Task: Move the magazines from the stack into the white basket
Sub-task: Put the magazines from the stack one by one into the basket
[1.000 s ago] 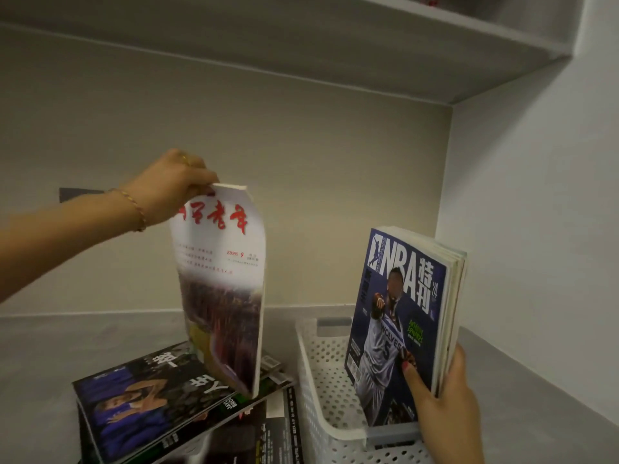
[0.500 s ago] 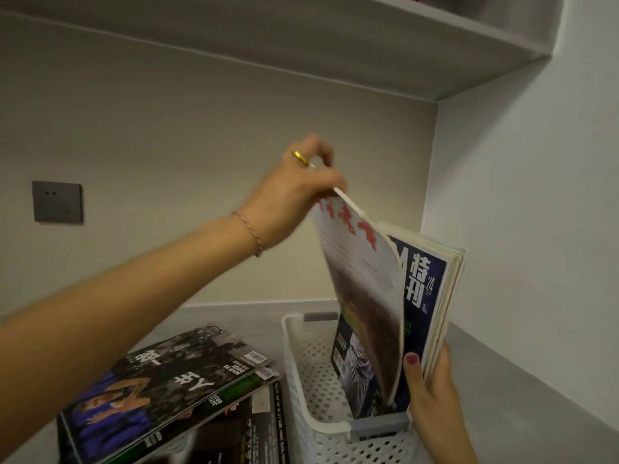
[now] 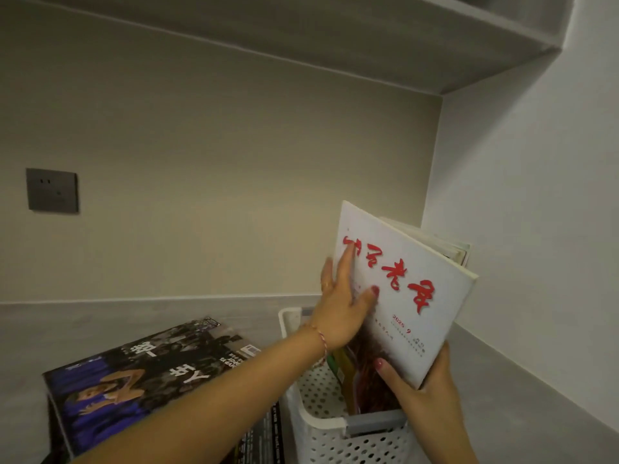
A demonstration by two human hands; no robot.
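Note:
A white magazine with red characters (image 3: pixel 408 296) stands upright in the white perforated basket (image 3: pixel 321 426), in front of several other upright magazines (image 3: pixel 455 249). My left hand (image 3: pixel 341 306) lies flat and open against its cover, fingers spread. My right hand (image 3: pixel 422 393) grips the lower right edge of the upright bundle, thumb on the white cover. The stack of magazines (image 3: pixel 144 373) lies flat on the counter to the left of the basket, a dark cover with a figure in blue on top.
The grey counter (image 3: pixel 67 326) runs into a corner, with a white wall (image 3: pixel 536 229) close on the right of the basket. A dark wall socket (image 3: pixel 52 190) sits on the back wall at left. A shelf (image 3: pixel 335 38) hangs overhead.
My left hand carried the white magazine from above the stack over to the basket, set it against the upright bundle, let go of its top edge and now presses flat on the cover.

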